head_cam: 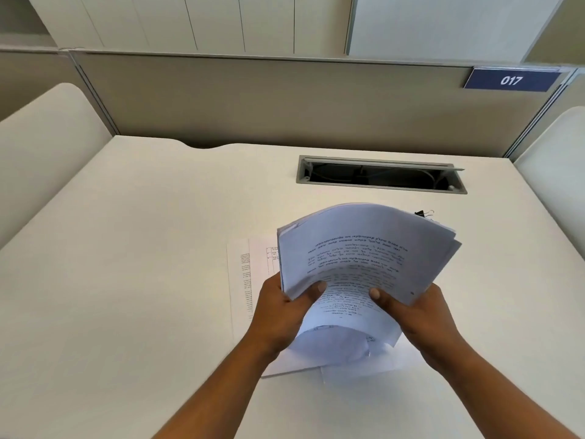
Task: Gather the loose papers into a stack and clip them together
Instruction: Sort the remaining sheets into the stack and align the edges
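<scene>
A thick bundle of printed white papers (364, 248) is lifted off the desk and bows toward me, its edges uneven. My left hand (281, 308) grips its lower left edge, thumb on top. My right hand (421, 312) grips the lower right edge the same way. A few loose printed sheets (245, 274) lie flat on the desk under and to the left of the bundle. A black binder clip (423, 213) sits on the desk just behind the bundle's upper right corner, partly hidden by it.
The white desk (142, 248) has an open grey cable slot (380, 175) at the back. A beige partition (269, 99) with a blue "017" sign (510, 80) closes off the rear. White side panels (44, 131) stand at both edges.
</scene>
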`<state>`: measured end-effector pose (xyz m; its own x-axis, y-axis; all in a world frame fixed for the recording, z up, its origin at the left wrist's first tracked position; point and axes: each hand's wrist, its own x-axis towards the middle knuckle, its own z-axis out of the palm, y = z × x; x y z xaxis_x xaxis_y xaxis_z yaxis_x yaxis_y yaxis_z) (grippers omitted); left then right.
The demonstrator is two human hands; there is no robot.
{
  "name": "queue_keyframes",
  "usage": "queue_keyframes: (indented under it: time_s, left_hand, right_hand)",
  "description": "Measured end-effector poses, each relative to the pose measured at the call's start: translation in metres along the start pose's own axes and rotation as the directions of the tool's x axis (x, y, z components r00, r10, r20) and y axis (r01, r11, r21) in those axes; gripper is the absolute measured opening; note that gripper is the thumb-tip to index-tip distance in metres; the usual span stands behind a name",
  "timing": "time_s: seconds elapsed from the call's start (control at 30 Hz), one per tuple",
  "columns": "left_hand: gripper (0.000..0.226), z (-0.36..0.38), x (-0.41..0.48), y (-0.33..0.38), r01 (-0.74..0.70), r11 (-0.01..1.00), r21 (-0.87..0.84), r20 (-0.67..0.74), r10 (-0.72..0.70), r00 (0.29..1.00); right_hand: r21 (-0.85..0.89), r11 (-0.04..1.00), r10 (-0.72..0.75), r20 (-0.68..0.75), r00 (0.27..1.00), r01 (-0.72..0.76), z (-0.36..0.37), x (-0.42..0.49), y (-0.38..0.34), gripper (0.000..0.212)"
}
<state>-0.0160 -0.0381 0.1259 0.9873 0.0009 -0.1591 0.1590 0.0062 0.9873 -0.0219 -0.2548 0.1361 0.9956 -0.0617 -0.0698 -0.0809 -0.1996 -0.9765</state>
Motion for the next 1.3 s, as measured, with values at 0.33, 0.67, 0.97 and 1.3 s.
queue_keyframes:
  time_s: [0.33,0.67,0.97,1.3]
  left_hand:
    - [0.016,-0.013,0.009,0.007,0.101,0.99,-0.101,0.003,-0.101,0.995]
    - [0.043,-0.027,-0.004,-0.007,0.286,0.943,-0.173,0.133,-0.265,0.955]
    - [0.03,-0.026,-0.016,-0.02,0.276,0.947,-0.164,0.055,-0.271,0.961]
    - [0.03,-0.021,-0.002,-0.008,0.005,1.0,0.021,0.006,-0.005,1.0]
  right_hand:
    - [0.045,0.993,0.103,0.045,0.994,-0.105,-0.007,-0.001,0.021,0.017]
    - [0.085,0.97,0.23,-0.028,0.973,-0.226,-0.005,-0.006,0.029,0.02]
    - [0.217,0.946,0.244,0.017,0.97,-0.242,0.006,-0.017,0.022,0.017]
    - [0.034,0.999,0.022,-0.059,0.998,-0.02,0.013,-0.003,0.003,0.019]
